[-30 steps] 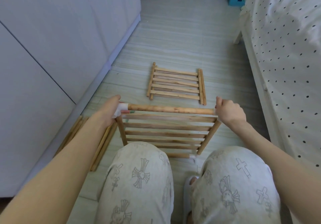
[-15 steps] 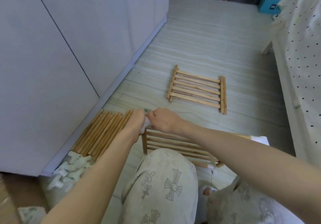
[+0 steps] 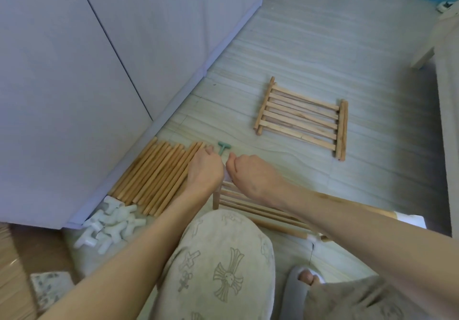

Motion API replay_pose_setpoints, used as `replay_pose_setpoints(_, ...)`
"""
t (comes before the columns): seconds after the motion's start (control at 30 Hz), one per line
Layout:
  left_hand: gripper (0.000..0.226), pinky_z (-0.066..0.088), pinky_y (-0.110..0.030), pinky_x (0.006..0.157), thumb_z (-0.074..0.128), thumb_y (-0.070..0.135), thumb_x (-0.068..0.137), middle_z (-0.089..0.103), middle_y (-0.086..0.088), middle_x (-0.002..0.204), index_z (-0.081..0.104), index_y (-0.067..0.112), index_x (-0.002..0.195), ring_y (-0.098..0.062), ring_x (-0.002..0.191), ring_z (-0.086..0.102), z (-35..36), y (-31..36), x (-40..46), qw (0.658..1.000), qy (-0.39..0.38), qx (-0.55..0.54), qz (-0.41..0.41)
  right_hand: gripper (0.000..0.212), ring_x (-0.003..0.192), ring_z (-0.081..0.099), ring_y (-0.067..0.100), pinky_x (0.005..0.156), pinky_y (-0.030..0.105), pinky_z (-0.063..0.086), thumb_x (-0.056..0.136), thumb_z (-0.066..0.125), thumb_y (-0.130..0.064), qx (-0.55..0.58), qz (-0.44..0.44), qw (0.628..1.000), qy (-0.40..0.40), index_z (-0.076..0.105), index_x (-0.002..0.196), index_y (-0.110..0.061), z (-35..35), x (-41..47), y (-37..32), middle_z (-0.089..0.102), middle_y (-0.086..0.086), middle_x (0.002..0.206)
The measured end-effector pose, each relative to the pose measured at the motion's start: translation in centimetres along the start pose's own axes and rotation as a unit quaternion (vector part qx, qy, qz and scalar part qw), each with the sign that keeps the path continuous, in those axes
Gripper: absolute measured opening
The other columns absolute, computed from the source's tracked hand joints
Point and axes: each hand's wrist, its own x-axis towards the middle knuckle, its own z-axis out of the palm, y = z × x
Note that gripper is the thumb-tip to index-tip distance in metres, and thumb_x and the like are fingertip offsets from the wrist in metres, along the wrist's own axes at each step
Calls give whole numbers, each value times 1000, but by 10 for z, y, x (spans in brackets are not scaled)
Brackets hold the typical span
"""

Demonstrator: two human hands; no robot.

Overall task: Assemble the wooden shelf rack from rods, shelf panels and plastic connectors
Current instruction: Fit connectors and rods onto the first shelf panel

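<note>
both hands [image 3: 224, 169] meet at the shelf frame's [image 3: 250, 208] corner.

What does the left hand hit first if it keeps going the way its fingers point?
Probably the green T-piece: it lies on the floor just past the left hand. Beyond it the floor looks bare up to the cabinet. Depth is unclear; the hand may pass above it.

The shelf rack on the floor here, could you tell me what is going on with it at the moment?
A person crouches on the floor, both hands together at the near-left corner of a partly built shelf frame. The left hand and right hand have curled fingers around something at that corner; what exactly is hidden. A green T-shaped tool lies just beyond them. Loose wooden rods and white plastic connectors wait by the wall, and a slatted shelf panel lies farther off.
</note>
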Motion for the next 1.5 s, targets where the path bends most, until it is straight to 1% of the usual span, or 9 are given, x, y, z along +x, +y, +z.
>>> replay_pose_setpoints(0.3, 40, 43, -40, 97, 30, 14, 100, 50, -27, 131, 48, -11, 126, -38, 119, 49, 1, 0, 8, 998, -57, -16, -11, 37, 105, 56, 37, 75, 39, 41, 99, 35, -15, -8, 1, 999, 32, 36, 132, 0, -3, -1, 2, 56, 19, 121)
replay_pose_setpoints(0.43, 43, 44, -29, 65, 37, 24, 97, 52, -19, 130, 47, 0, 132, -25, 83, 52, 5, 16, 22, 987, -95, -117, -51, 28, 99, 58, 34, 76, 39, 42, 102, 32, -24, 107, 36, 989, 96, 53, 112, -9, -5, -9, 25, 62, 14, 112)
replay_pose_setpoints(0.57, 40, 40, -30, 51, 29, 32, 98, 58, -13, 86, 57, 5, 93, -22, 64, 49, 16, 36, 43, 955, -156, -225, -118, 31, 98, 58, 28, 75, 35, 38, 99, 33, -40, 74, 69, 992, 72, 49, 111, -17, 5, -21, 67, 61, 4, 113)
replay_pose_setpoints(0.67, 40, 47, -31, 47, 25, 34, 101, 57, -14, 81, 52, 6, 88, -23, 67, 52, 33, 42, 62, 939, -175, -277, -106, 28, 100, 57, 28, 78, 34, 36, 100, 32, -34, 14, 111, 990, 91, 45, 118, -16, 15, -15, 98, 59, 5, 116)
replay_pose_setpoints(0.83, 45, 45, -35, 85, 22, 41, 102, 59, -10, 112, 48, 13, 126, -20, 85, 59, 70, 34, 95, 954, -210, -213, -34, 28, 112, 49, 27, 91, 39, 31, 98, 39, -19, 30, 192, 976, 99, 41, 125, -14, 48, 14, 150, 51, 6, 124)
replay_pose_setpoints(0.9, 49, 41, -37, 87, 24, 46, 101, 58, -7, 117, 45, 16, 134, -22, 93, 58, 96, 33, 118, 958, -230, -170, -40, 32, 113, 47, 28, 92, 40, 33, 96, 42, -11, 45, 204, 976, 68, 41, 128, -14, 72, 35, 178, 50, 8, 122)
replay_pose_setpoints(1.13, 36, 38, -42, 97, 30, 48, 99, 52, -3, 115, 51, 21, 112, -20, 102, 50, 175, 19, 180, 964, -252, -64, -56, 31, 112, 47, 29, 88, 40, 38, 96, 40, -9, 101, 249, 963, -3, 46, 125, -14, 154, 90, 235, 52, 10, 122)
replay_pose_setpoints(1.3, 39, 39, -37, 98, 35, 34, 100, 51, -7, 127, 45, 11, 131, -21, 108, 49, 219, -14, 203, 975, -219, -23, -36, 38, 118, 45, 30, 94, 39, 37, 97, 39, -12, 142, 260, 955, -22, 39, 134, -11, 204, 102, 253, 48, 13, 130)
replay_pose_setpoints(1.5, 27, 38, -33, 98, 33, 24, 101, 53, -1, 117, 57, 23, 114, -19, 110, 49, 223, -34, 202, 975, -222, 7, -11, 52, 144, 13, 26, 117, 37, 14, 100, 36, -15, 214, 219, 951, -50, 19, 149, -10, 233, 78, 255, 14, 12, 157)
